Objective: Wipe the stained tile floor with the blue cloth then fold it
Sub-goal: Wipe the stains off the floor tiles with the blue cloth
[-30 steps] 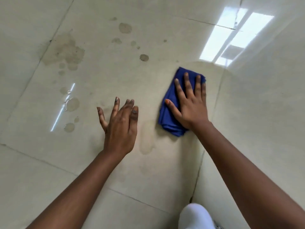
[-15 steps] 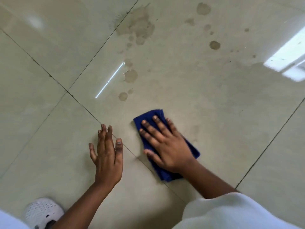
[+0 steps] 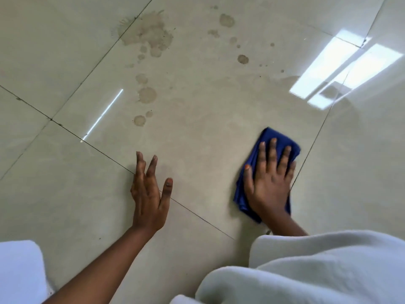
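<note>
A folded blue cloth [image 3: 277, 138] lies on the glossy beige tile floor [image 3: 208, 119] at the right. My right hand [image 3: 268, 183] presses flat on it with straight, spread fingers. My left hand [image 3: 149, 194] rests open on the floor to the left, across a grout line. A large brown stain [image 3: 148, 32] spreads at the top left of the big tile. Smaller round spots [image 3: 147, 95] trail down from it. More drops [image 3: 242, 59] dot the upper middle.
White clothing [image 3: 317, 266] fills the lower right and a white piece [image 3: 19, 273] sits at the lower left. Dark grout lines [image 3: 65, 126] cross the floor. A bright window reflection [image 3: 341, 69] lies at the upper right.
My right hand has slid the cloth to the right, away from the left hand and close to the right grout line. The view has shifted, and the left hand has stayed on the floor.
</note>
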